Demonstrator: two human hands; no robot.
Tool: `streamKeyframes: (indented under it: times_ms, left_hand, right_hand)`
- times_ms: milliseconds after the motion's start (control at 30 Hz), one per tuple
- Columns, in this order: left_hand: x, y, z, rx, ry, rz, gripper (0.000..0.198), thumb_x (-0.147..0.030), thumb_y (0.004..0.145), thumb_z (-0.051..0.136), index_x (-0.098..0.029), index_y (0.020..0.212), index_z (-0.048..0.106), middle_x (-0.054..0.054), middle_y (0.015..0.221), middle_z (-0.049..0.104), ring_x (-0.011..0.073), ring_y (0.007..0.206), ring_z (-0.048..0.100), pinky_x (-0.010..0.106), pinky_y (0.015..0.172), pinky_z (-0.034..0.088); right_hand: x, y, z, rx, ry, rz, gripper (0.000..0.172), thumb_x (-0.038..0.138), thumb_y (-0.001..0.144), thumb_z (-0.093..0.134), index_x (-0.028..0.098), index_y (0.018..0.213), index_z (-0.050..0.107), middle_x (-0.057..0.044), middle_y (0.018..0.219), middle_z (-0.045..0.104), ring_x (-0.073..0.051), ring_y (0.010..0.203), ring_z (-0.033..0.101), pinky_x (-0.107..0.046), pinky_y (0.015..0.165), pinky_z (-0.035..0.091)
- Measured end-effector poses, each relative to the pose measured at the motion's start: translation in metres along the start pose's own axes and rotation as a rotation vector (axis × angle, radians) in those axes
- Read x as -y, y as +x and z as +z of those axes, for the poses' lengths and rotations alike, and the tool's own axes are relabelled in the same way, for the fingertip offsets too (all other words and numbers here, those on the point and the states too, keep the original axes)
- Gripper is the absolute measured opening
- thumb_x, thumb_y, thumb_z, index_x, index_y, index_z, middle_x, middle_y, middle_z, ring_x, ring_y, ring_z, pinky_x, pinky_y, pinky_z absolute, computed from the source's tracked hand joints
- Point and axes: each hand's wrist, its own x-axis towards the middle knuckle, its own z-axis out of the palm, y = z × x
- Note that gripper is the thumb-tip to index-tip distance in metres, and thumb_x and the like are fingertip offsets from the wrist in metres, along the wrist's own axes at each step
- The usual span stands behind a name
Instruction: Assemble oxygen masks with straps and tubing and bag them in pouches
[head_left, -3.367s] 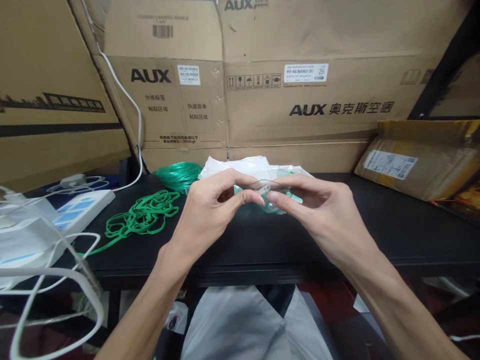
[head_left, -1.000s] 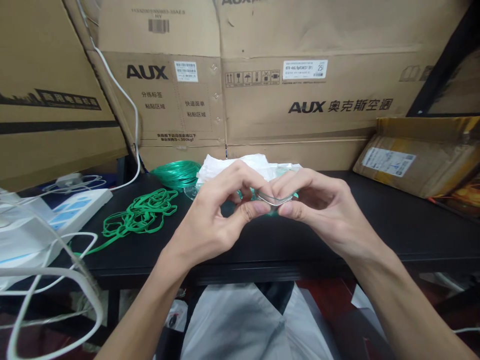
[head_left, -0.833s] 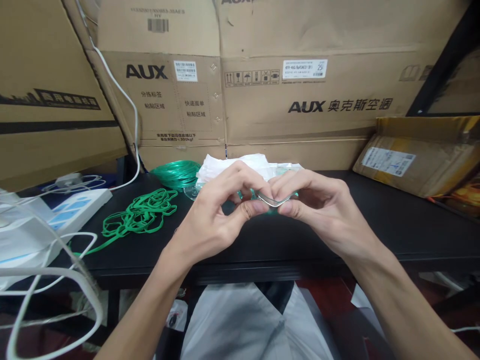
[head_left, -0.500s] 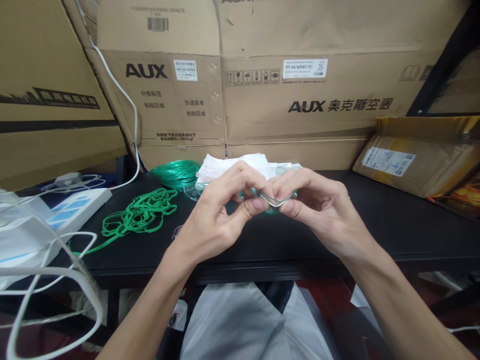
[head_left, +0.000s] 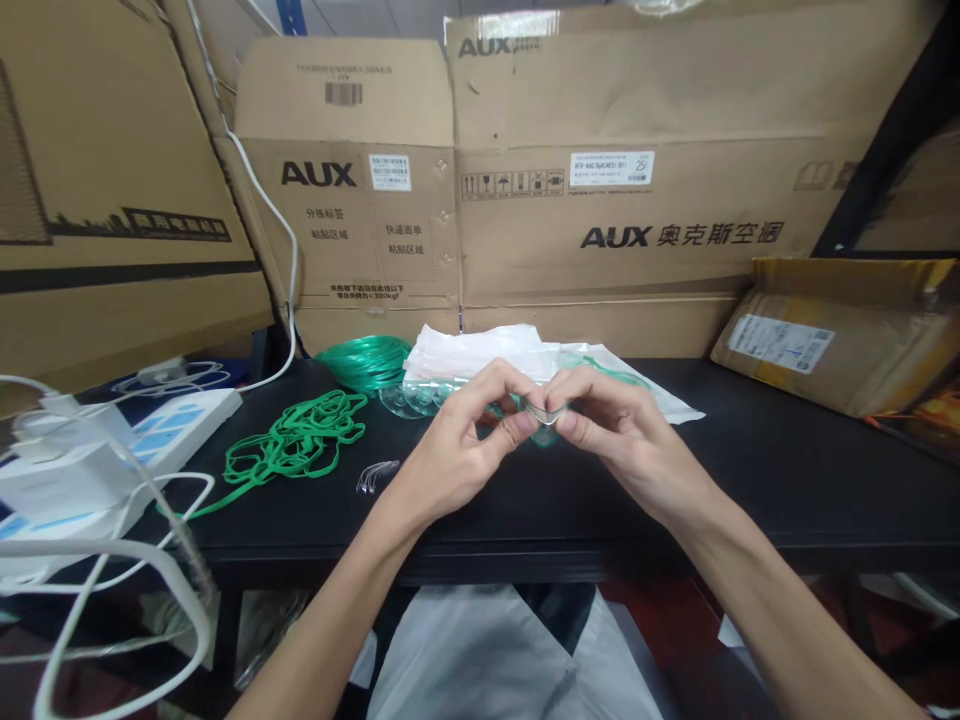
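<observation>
Between the fingertips of both hands is a thin, shiny metal strip [head_left: 547, 415], bent into a curve that dips in the middle. My left hand [head_left: 487, 415] pinches its left end with thumb and forefinger. Its right end is pinched the same way by my right hand [head_left: 600, 415]. Fingers hide both ends of the strip. Clear plastic pieces [head_left: 411, 399] lie on the black table behind my left hand. A small bunch of thin metal strips [head_left: 377, 476] rests to the left of my left wrist.
At left are a tangled green elastic cord [head_left: 304, 440], a coil of green tubing [head_left: 364, 363] and a white power strip [head_left: 187, 425] with cables. White packaging [head_left: 480, 352] lies behind my hands. Large cardboard boxes [head_left: 525, 270] line the back; a taped parcel [head_left: 825, 340] stands right.
My hands have moved slightly lower and closer together, and the metal strip looks more tightly curved. The camera view has tilted up, showing the top edges of the boxes.
</observation>
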Motion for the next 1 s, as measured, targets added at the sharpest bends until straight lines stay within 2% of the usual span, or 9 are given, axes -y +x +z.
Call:
streamKeyframes:
  times_ms: [167, 267, 367, 433, 500, 567, 667, 833, 1000]
  left_hand:
    - [0.002, 0.002, 0.001, -0.029, -0.006, -0.152, 0.017, -0.036, 0.098, 0.061, -0.019, 0.096, 0.062, 0.0, 0.094, 0.062, 0.0148, 0.084, 0.056, 0.026, 0.075, 0.042]
    - [-0.002, 0.0, 0.0, 0.045, 0.12, -0.248, 0.03, -0.046, 0.098, 0.059, -0.018, 0.087, 0.067, -0.001, 0.081, 0.061, 0.0153, 0.079, 0.054, 0.026, 0.073, 0.04]
    - [-0.003, -0.002, 0.0, 0.103, 0.211, -0.283, 0.042, -0.049, 0.099, 0.054, -0.017, 0.077, 0.07, -0.002, 0.071, 0.057, 0.0141, 0.071, 0.049, 0.026, 0.069, 0.036]
    - [0.0, -0.003, 0.001, 0.053, 0.218, -0.264, 0.043, -0.048, 0.1, 0.053, -0.017, 0.076, 0.07, -0.002, 0.072, 0.059, 0.014, 0.072, 0.05, 0.025, 0.069, 0.036]
    - [0.005, -0.002, 0.0, -0.029, 0.21, -0.245, 0.042, -0.047, 0.1, 0.054, -0.017, 0.077, 0.071, -0.002, 0.076, 0.063, 0.015, 0.076, 0.053, 0.025, 0.07, 0.038]
    - [0.01, -0.002, -0.002, -0.081, 0.185, -0.252, 0.04, -0.047, 0.1, 0.054, -0.017, 0.083, 0.074, 0.0, 0.083, 0.069, 0.017, 0.081, 0.059, 0.025, 0.074, 0.041]
    - [0.013, -0.003, -0.009, -0.057, 0.174, -0.274, 0.039, -0.049, 0.099, 0.055, -0.017, 0.092, 0.077, 0.002, 0.093, 0.076, 0.0199, 0.091, 0.066, 0.026, 0.081, 0.044]
    - [0.009, -0.007, -0.026, 0.047, 0.431, -0.303, 0.05, -0.056, 0.101, 0.046, -0.022, 0.087, 0.079, 0.001, 0.09, 0.078, 0.0197, 0.086, 0.067, 0.026, 0.078, 0.044]
    - [0.009, -0.019, -0.073, -0.076, 0.958, -0.499, 0.04, -0.058, 0.099, 0.048, -0.034, 0.102, 0.08, 0.001, 0.103, 0.079, 0.0237, 0.098, 0.07, 0.028, 0.081, 0.044]
  right_hand:
    - [-0.003, 0.004, -0.005, -0.018, 0.018, 0.14, 0.014, 0.035, 0.097, 0.068, 0.022, 0.093, 0.064, 0.001, 0.09, 0.057, -0.015, 0.088, 0.056, -0.027, 0.079, 0.044]
    - [-0.009, 0.006, -0.01, -0.081, -0.127, 0.186, 0.022, 0.041, 0.093, 0.071, 0.026, 0.106, 0.062, 0.0, 0.099, 0.06, -0.017, 0.096, 0.061, -0.028, 0.083, 0.048]
    - [-0.02, 0.008, -0.011, -0.146, -0.286, 0.174, 0.031, 0.05, 0.092, 0.069, 0.027, 0.112, 0.062, -0.004, 0.111, 0.064, -0.021, 0.098, 0.066, -0.032, 0.079, 0.053]
    - [-0.026, 0.008, -0.008, -0.148, -0.381, 0.12, 0.032, 0.053, 0.096, 0.061, 0.026, 0.112, 0.067, -0.008, 0.119, 0.068, -0.026, 0.107, 0.067, -0.037, 0.087, 0.055]
    - [-0.03, 0.007, -0.002, -0.103, -0.463, 0.092, 0.036, 0.053, 0.1, 0.055, 0.026, 0.119, 0.071, -0.01, 0.128, 0.07, -0.029, 0.121, 0.063, -0.043, 0.103, 0.051]
    - [-0.034, 0.006, 0.005, -0.053, -0.518, 0.1, 0.044, 0.052, 0.098, 0.059, 0.027, 0.134, 0.066, -0.009, 0.14, 0.066, -0.031, 0.133, 0.057, -0.047, 0.115, 0.042]
    - [-0.04, 0.004, 0.01, -0.002, -0.55, 0.099, 0.06, 0.049, 0.093, 0.067, 0.028, 0.148, 0.054, -0.009, 0.15, 0.059, -0.031, 0.141, 0.051, -0.05, 0.12, 0.038]
    - [-0.049, -0.001, -0.003, 0.115, -0.698, 0.148, 0.051, 0.046, 0.097, 0.059, 0.031, 0.146, 0.057, -0.007, 0.149, 0.06, -0.03, 0.14, 0.052, -0.05, 0.12, 0.038]
    - [-0.06, -0.012, -0.017, 0.211, -0.826, 0.312, 0.052, 0.052, 0.094, 0.06, 0.042, 0.145, 0.056, -0.001, 0.155, 0.054, -0.031, 0.147, 0.045, -0.051, 0.123, 0.033]
